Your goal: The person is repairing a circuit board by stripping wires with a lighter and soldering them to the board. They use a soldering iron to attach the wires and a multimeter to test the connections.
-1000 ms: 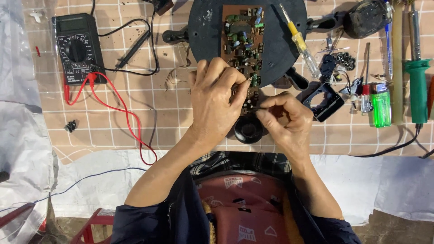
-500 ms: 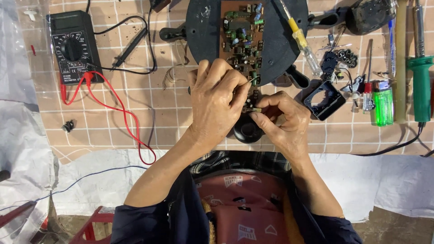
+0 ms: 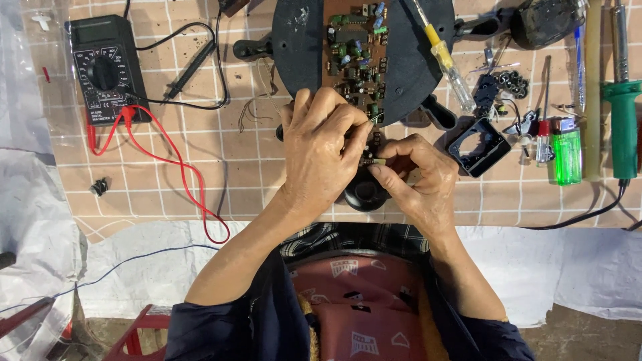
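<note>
A brown circuit board [image 3: 353,50] full of small parts lies on a black round holder [image 3: 414,60] at the top middle. My left hand [image 3: 322,150] rests over the board's near edge, fingers curled, pinching a thin wire lead. My right hand [image 3: 418,177] sits just right of it, fingertips pinched on a small component [image 3: 374,160] at the board's lower end. Both hands meet above a black round knob [image 3: 364,192] of the holder. What lies under my left palm is hidden.
A black multimeter [image 3: 107,70] with red and black leads [image 3: 167,157] lies at the left. A yellow-handled screwdriver [image 3: 443,53], a black plastic frame [image 3: 479,147], a green lighter [image 3: 567,154] and a green-handled soldering iron [image 3: 624,120] lie at the right on the checked tablecloth [image 3: 174,187].
The view has shifted slightly. Both hands stay pinched together at the board's lower edge, the right fingers adjusting a little.
</note>
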